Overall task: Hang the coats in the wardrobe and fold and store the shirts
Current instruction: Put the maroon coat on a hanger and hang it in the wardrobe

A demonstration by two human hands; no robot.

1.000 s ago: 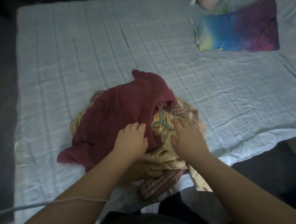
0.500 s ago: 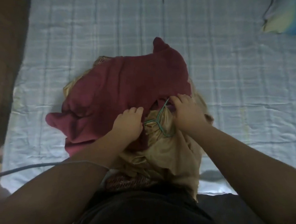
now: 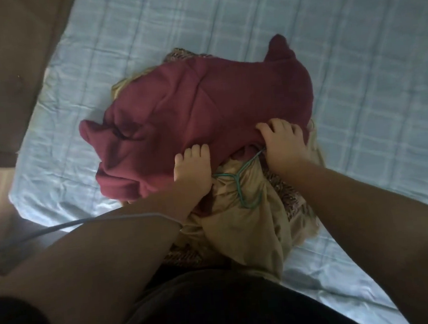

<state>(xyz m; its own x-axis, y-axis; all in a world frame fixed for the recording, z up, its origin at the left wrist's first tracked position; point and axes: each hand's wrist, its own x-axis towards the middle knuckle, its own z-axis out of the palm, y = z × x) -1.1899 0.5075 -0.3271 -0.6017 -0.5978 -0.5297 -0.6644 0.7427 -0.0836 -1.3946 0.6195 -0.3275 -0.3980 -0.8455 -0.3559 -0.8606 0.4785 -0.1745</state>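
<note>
A heap of clothes lies on the bed. On top is a maroon garment (image 3: pixel 202 110), crumpled. Under it is a tan garment (image 3: pixel 250 226) with a thin green hanger (image 3: pixel 238 183) lying on it, and a patterned reddish fabric (image 3: pixel 289 196) shows at the heap's edges. My left hand (image 3: pixel 193 171) rests on the near edge of the maroon garment, fingers curled into the cloth. My right hand (image 3: pixel 283 142) presses on the maroon garment's right edge, right beside the hanger's hook. How firmly either hand grips is hard to tell.
The bed has a pale blue checked sheet (image 3: pixel 355 69). A brown wooden surface (image 3: pixel 3 77) stands at the upper left beside the bed. A thin grey cable (image 3: pixel 70 224) crosses my left forearm. My dark clothing (image 3: pixel 221 304) fills the bottom.
The camera has leaned in over the heap; the pillow has left the view. My right hand has slid up from the tan garment to the maroon garment's edge. My left hand stays on the maroon cloth.
</note>
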